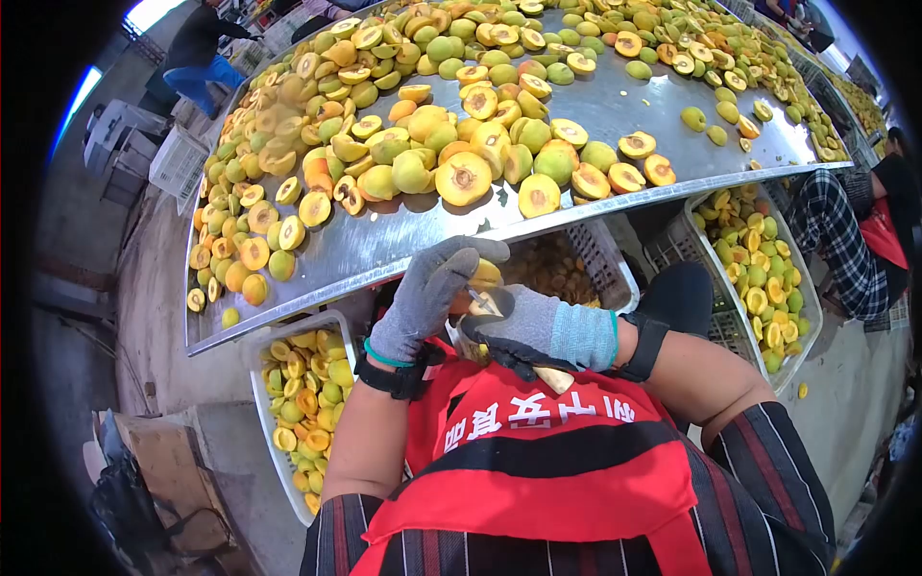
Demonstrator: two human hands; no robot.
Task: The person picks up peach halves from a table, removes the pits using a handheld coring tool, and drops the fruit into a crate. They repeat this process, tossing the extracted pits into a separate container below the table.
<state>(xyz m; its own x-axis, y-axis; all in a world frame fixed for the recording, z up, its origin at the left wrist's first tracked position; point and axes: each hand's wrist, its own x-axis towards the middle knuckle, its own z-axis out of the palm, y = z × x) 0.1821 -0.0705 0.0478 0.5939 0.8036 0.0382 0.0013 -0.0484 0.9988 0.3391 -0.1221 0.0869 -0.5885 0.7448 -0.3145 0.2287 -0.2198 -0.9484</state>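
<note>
Both my hands wear grey gloves and meet in front of my red apron, just below the metal table's near edge. My left hand [423,300] is closed around a yellow peach half [487,274], partly hidden by its fingers. My right hand [538,328] is wrapped around a small hand tool with a pale handle [554,380], whose end pokes out below the palm. The tool's working end is at the peach, but its shape is mostly covered. Behind the hands, a crate [629,278] holds brownish pieces, likely pits.
Many halved peaches [463,179] are heaped on the metal table [615,125]. Crates of peach pieces stand at lower left [261,394] and right [812,317]. One person [855,230] sits at right; another [202,53] bends over at upper left. A cardboard box [173,470] is at left.
</note>
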